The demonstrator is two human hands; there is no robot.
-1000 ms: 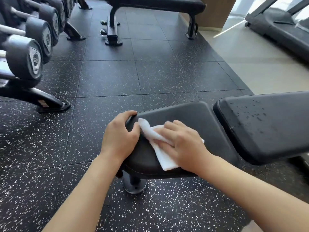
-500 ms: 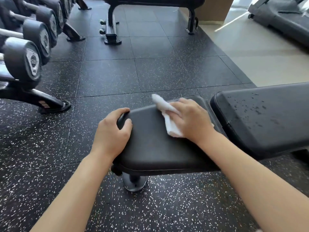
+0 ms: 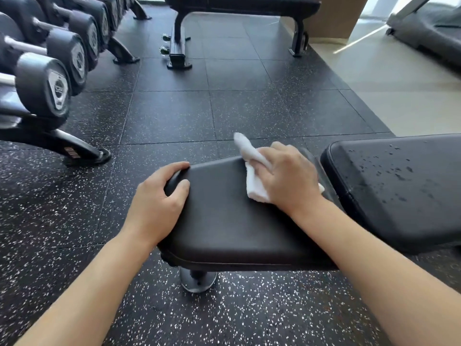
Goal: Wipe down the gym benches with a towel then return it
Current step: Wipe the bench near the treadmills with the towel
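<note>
While the left hand [image 3: 159,206] grips the near left corner of the seat pad [image 3: 224,221] — fingers curled over its edge — the right hand [image 3: 289,178] holds a white towel [image 3: 254,188] bunched against the pad's far right part, one end of it sticking up past the fingers. Just beside, the back pad [image 3: 399,186] carries scattered droplets. Dumbbells [image 3: 42,83] line the left; another bench [image 3: 239,3] stands beyond.

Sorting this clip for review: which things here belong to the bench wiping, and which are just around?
In the job: white towel, seat pad, droplet-spotted back pad, right hand, left hand.
Just around: dumbbell rack, far bench, treadmill.
</note>
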